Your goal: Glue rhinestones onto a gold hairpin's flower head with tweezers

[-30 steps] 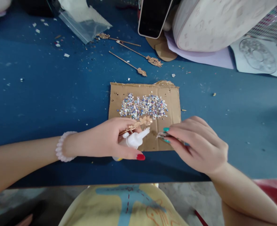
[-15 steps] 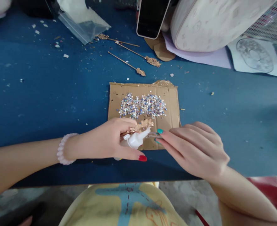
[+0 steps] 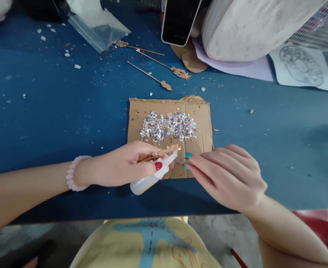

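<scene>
Now bottle (image 3: 145, 184) (white) barer, left thumb (image 3: 145, 168) across

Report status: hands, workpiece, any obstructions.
Left hand gripping white bottle, gold hairpin. Right hand pinching slim item, blurred, near nozzle. Loose sparkly pieces just beyond.

Along the far side of the blue table (image 3: 54, 111) are a plastic bag (image 3: 99, 28), a dark-screened phone (image 3: 180, 22), a pale pink case (image 3: 253, 29) overlapping a lilac sheet (image 3: 244, 70), a paper with a drawing (image 3: 303, 69), and a mesh basket (image 3: 316, 31).
</scene>
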A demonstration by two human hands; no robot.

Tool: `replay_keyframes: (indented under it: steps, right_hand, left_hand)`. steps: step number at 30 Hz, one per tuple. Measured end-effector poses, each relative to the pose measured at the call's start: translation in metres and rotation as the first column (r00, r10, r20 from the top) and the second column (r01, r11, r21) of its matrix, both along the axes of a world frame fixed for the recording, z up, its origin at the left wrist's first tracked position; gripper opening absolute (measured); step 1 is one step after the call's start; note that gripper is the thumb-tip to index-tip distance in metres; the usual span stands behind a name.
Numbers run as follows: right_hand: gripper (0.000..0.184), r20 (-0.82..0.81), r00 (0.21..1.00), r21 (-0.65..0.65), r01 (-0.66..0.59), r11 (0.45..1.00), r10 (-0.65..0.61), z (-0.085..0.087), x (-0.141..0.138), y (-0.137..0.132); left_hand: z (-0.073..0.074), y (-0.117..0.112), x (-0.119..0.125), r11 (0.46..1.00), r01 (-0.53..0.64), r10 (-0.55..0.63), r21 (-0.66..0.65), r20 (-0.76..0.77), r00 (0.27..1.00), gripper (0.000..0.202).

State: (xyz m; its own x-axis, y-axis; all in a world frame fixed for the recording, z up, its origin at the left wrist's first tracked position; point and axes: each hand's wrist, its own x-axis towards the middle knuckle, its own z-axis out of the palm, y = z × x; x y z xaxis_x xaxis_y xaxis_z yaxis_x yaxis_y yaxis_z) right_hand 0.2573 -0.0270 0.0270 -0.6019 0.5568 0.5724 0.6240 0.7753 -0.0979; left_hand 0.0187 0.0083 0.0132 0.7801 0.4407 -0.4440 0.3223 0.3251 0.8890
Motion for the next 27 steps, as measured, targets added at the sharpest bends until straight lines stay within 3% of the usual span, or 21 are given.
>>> replay_keyframes:
  steps: [12, 19, 27]
  right_hand:
    - [0.004, -0.005, 1.000, -0.001, 0.031, 1.000, -0.031, -0.002, 0.006, 0.001]
    - [0.002, -0.008, 1.000, 0.002, 0.004, 1.000, -0.004, -0.007, 0.008, 0.003]
    - [0.005, -0.023, 1.000, 0.025, -0.005, 1.000, 0.006, -0.011, 0.005, 0.000]
  left_hand:
    - [-0.011, -0.002, -0.002, 0.994, -0.102, 0.104, -0.027, 0.094, 0.990, 0.042]
    - [-0.009, -0.004, 0.000, 0.987, -0.150, 0.155, -0.058, 0.085, 0.984, 0.059]
    - [-0.007, -0.004, -0.001, 0.995, -0.101, 0.101, -0.006, 0.070, 0.992, 0.061]
